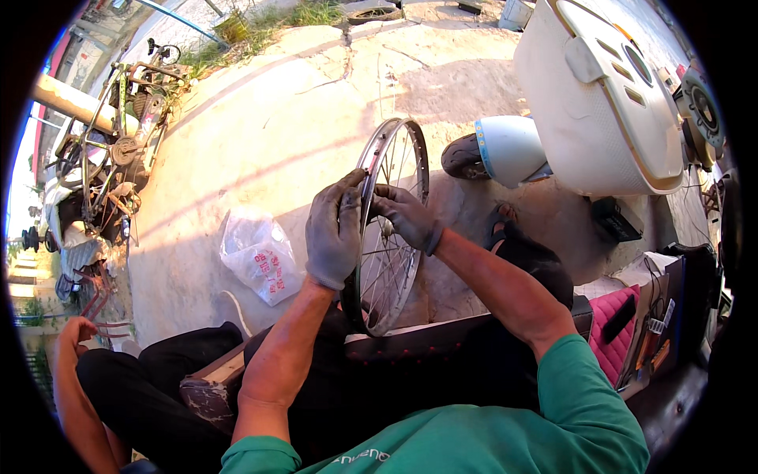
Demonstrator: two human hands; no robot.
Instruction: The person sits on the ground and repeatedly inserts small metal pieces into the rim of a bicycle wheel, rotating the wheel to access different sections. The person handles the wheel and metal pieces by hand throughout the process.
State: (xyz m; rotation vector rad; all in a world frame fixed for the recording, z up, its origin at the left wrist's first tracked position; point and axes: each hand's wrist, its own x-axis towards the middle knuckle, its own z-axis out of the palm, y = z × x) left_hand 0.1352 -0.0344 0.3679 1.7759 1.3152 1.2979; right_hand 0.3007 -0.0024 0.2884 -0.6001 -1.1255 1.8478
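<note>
A bicycle wheel [420, 162] with a bare silver metal rim and thin spokes stands upright between my knees, without a tyre on the part that shows. My left hand [335, 235], in a grey work glove, grips the near left side of the rim, its fingertips on the outer edge. From the other side my right hand [405, 219], gloved too, pinches at the rim's inner edge by the spokes. Both hands meet at about the same spot on the rim. Whether a small part sits between the right fingertips is hidden.
A crumpled clear plastic bag [260, 254] lies on the concrete to the left. Old bicycle frames [118, 150] are piled at far left. A white scooter-like vehicle [600, 103] stands at right. Another person's arm [75, 395] and dark trousers are at lower left.
</note>
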